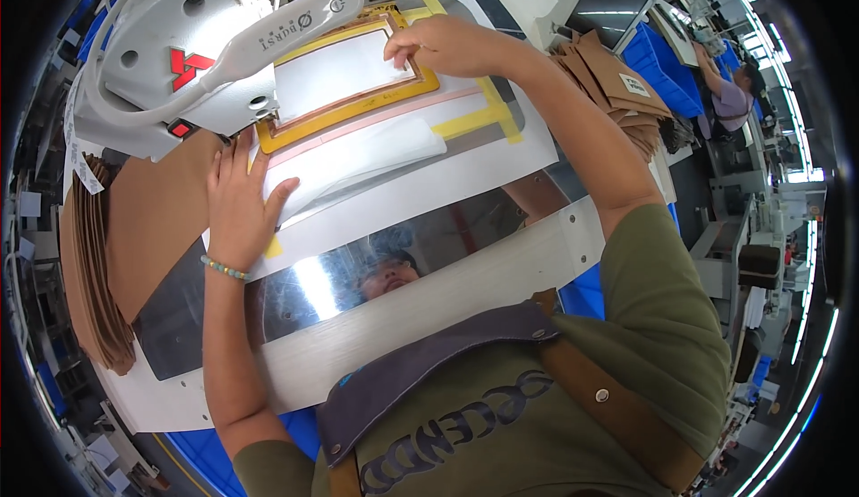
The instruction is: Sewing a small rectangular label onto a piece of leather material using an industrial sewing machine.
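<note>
Found left hand point(237, 197) laid flat, grip wide, near yellow frame point(353, 110), presumably for steadying. Found right hand point(443, 48) curled at frame's right end; cannot tell grip contents.

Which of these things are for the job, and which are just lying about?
Seem part of the job:
yellow frame, near right hand and left hand
white sheet under it
white machine beside it

Seem just lying about:
tilted screen
blue bin
right-hand brown stack, perhaps; neither hand touches it
</note>
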Demonstrator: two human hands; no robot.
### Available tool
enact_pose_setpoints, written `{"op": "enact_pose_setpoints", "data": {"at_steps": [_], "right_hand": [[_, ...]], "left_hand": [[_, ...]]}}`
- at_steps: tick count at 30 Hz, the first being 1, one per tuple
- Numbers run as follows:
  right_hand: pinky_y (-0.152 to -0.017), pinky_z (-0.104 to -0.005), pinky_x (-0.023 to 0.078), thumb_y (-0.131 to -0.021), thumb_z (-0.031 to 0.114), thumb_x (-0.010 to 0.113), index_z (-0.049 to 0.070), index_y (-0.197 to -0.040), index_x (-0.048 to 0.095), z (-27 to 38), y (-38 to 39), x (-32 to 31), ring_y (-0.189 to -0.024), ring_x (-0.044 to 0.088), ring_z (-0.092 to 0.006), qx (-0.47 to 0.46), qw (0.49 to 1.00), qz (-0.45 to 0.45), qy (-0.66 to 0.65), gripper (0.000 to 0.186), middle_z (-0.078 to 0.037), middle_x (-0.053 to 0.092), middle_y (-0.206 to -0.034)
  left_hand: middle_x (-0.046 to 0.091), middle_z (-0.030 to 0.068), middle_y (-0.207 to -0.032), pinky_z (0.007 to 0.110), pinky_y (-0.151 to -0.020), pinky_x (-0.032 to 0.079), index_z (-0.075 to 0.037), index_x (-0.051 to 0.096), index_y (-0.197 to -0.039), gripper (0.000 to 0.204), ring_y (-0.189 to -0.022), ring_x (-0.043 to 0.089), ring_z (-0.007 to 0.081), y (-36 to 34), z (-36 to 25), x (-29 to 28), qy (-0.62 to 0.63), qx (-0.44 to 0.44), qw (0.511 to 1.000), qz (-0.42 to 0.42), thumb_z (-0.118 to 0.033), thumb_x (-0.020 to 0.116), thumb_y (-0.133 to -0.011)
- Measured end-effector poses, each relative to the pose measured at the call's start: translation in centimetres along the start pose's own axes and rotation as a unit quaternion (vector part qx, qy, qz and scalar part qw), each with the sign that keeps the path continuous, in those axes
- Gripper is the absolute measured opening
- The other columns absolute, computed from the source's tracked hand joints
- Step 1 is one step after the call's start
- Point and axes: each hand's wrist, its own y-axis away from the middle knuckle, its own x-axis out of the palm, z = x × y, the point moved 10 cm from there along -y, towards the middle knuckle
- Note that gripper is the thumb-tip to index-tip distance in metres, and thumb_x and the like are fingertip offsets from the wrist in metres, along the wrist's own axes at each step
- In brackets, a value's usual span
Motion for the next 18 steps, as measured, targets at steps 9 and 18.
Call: {"op": "enact_pose_setpoints", "data": {"at_steps": [9,18], "right_hand": [[-0.094,-0.0411,0.047,-0.093,0.003,0.057,0.009,-0.098,0.070,3.1,-0.9,3.5,-0.098,0.063,-0.0252,-0.063,0.982,0.045,0.170,0.016,-0.011,0.068,-0.090],[-0.096,-0.0424,0.051,-0.090,0.001,0.061,0.008,-0.098,0.072,3.0,-1.9,1.5,-0.105,0.064,-0.0286,-0.129,0.954,-0.013,0.269,0.015,-0.010,0.070,-0.099]], "left_hand": [[0.041,0.0220,-0.162,0.052,-0.125,0.021,-0.001,0.045,-0.156,0.072,-0.151,0.034,0.0418,0.0,0.4,0.3,-0.004,-0.009,1.000,0.001,-0.051,0.052,-0.104],[0.040,0.0210,-0.163,0.052,-0.125,0.021,-0.002,0.045,-0.156,0.070,-0.151,0.034,0.0411,0.0,0.3,0.1,0.006,-0.016,1.000,0.002,-0.048,0.053,-0.104]]}}
